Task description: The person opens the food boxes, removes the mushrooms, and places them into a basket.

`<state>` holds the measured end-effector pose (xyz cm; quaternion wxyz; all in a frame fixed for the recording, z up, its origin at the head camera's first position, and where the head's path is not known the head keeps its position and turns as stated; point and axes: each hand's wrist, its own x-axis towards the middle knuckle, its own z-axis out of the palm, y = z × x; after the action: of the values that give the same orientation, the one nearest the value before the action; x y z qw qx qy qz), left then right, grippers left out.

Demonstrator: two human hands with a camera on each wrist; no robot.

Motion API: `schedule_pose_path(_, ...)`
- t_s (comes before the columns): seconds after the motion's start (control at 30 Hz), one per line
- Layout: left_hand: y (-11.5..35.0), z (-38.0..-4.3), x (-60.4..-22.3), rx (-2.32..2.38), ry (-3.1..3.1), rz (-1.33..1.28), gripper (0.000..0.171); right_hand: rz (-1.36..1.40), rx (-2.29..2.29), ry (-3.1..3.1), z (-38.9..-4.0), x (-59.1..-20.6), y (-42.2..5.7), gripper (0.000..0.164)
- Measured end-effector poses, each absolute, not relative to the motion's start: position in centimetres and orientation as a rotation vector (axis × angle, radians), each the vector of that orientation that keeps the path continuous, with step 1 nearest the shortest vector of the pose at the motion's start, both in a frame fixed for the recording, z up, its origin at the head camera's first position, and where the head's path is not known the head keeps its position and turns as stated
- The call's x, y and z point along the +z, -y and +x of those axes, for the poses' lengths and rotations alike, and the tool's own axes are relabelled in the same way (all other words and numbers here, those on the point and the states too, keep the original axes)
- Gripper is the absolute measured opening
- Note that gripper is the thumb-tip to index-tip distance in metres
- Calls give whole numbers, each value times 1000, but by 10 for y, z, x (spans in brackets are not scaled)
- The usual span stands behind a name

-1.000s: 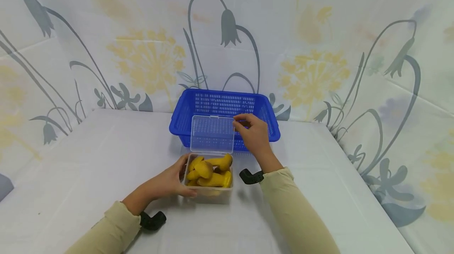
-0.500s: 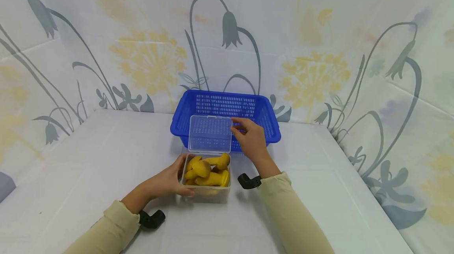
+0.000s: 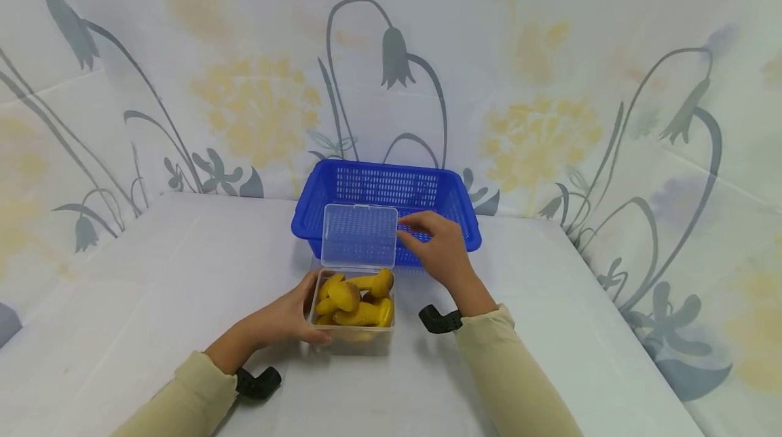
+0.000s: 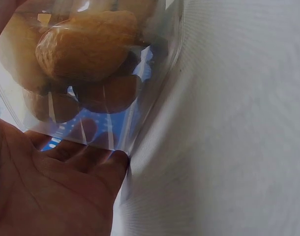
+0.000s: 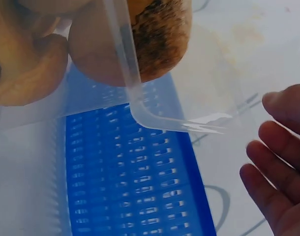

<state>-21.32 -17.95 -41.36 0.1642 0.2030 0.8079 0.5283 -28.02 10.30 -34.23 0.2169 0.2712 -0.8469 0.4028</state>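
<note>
A clear plastic box [image 3: 360, 343] filled with several yellow mushrooms [image 3: 360, 298] stands on the white table, its hinged clear lid [image 3: 359, 237] raised at the back. My left hand [image 3: 284, 318] grips the box's left side, thumb along the front and fingers around the far side. In the left wrist view, mushrooms [image 4: 88, 46] show through the wall above the palm [image 4: 51, 182]. My right hand [image 3: 441, 247] has its thumb and index fingertips right at the lid's right edge. The right wrist view shows slightly bent, spread fingers [image 5: 270, 157] beside the lid corner, without wrapping around it.
Directly behind the box sits a blue perforated basket [image 3: 464, 213], partly seen through the lid. A floral cloth [image 3: 537, 70] hangs behind and at the sides. A grey object [image 3: 7, 325] shows at the left edge of the table. Dark devices are strapped at both wrists.
The box has shifted slightly left in the head view, with both hands staying close to it. The lid stays raised; the right fingertips remain at its edge.
</note>
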Motion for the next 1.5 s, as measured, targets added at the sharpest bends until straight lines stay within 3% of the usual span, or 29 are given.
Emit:
schedule_pose_path(0.33,180,-211,-416,1483,-2324,542,120,1056,1048,2431,-265,-328,-106,17)
schedule_pose_path(0.67,180,-212,-419,1488,-2322,550,119,1365,981,2723,-257,-318,-109,23)
schedule_pose_path(1.5,180,-214,-417,1491,-2334,582,116,1230,812,2957,-257,-327,-94,28)
